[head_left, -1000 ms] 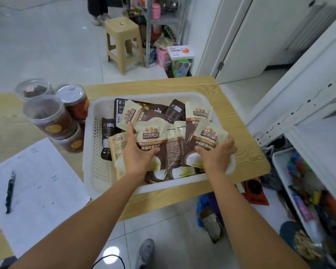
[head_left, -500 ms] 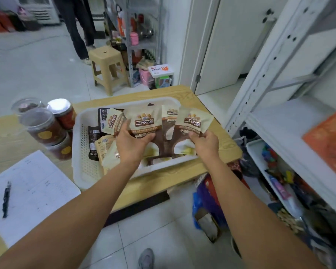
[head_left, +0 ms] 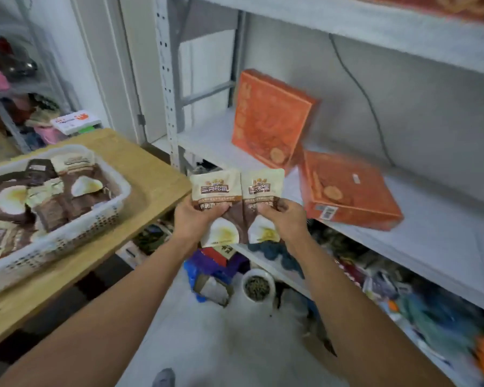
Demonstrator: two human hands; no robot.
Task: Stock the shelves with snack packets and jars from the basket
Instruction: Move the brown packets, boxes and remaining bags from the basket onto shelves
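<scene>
My left hand point(head_left: 192, 222) grips a cream-and-brown snack packet point(head_left: 215, 188) upright by its lower half. Beside it my right hand point(head_left: 284, 219) grips a second matching packet point(head_left: 263, 187). Both packets hang in the air just in front of the grey shelf board point(head_left: 430, 227). The white plastic basket point(head_left: 67, 233) sits on the wooden table point(head_left: 151, 185) to the left, still holding several more packets. No jars show in this view.
Two orange boxes occupy the shelf: one stands leaning against the back wall point(head_left: 271, 118), one lies flat point(head_left: 347, 191). A cable point(head_left: 361, 90) runs down the shelf's back wall. Clutter and a bowl point(head_left: 257, 286) fill the floor and lower shelf.
Both hands lifted a packet each out of the basket and carried them right, away from the table, up to the shelf. My view swung right with them.
</scene>
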